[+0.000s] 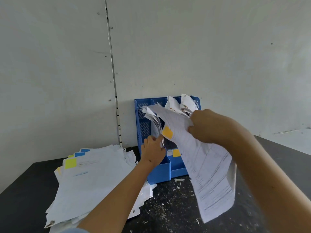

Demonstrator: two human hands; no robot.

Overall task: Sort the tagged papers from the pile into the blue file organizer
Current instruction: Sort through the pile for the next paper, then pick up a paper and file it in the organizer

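Gripping orange-tagged paper, tilted toward organizer
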